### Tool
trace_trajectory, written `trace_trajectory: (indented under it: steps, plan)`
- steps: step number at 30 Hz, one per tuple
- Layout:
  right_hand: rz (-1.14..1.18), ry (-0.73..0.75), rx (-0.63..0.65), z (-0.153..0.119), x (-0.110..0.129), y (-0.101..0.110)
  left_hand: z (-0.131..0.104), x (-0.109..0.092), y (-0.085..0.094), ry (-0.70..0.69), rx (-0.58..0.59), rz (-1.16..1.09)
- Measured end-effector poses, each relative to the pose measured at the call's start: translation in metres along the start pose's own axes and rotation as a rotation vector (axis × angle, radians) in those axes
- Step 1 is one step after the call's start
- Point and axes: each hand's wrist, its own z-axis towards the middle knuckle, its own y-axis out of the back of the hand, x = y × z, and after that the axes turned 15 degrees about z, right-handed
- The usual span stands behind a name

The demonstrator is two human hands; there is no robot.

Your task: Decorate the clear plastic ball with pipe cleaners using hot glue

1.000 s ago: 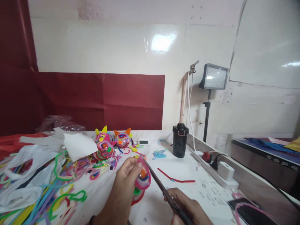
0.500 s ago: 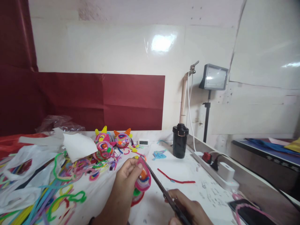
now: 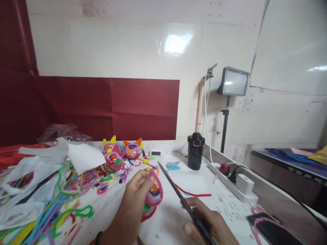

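Fingers [image 3: 140, 177] of the left hand [image 3: 135, 192]: pinched on the upper left edge of a pink-rimmed craft piece [image 3: 155, 198], held above the white table [image 3: 167, 221]. Right hand [image 3: 214, 222]: wrapped round a long dark tool [image 3: 176, 189], tip apparently clear of the piece. Handling, judged: light, soft, bendable, low slip; small added parts may detach, so grip the rim. Outward: red strip [image 3: 201, 195] behind the tool; decorated balls [image 3: 133, 150] at rear left; black bottle [image 3: 195, 154] at rear right.

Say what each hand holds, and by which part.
Left hand: colorful ornament, by its upper edge. Right hand: long dark pointed tool, by its lower part.
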Motion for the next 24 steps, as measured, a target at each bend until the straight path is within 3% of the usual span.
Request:
trace_trajectory:
  steps: [6, 12, 20, 24]
  plan:
    - [-0.461, -0.060, -0.060, 0.010, -0.004, 0.025, -0.006, -0.020, 0.005, -0.034, 0.048, 0.185]
    - [-0.769, -0.151, 0.013, 0.013, -0.005, 0.032, -0.003, -0.031, 0.019, -0.120, 0.154, 0.416]
    - [-0.834, -0.238, 0.150, 0.015, -0.009, 0.034, -0.009, -0.024, 0.039, -0.197, 0.184, 0.733]
    - [-0.857, -0.179, 0.141, 0.011, -0.003, 0.031, -0.018, -0.031, 0.041, -0.282, 0.186, 0.883]
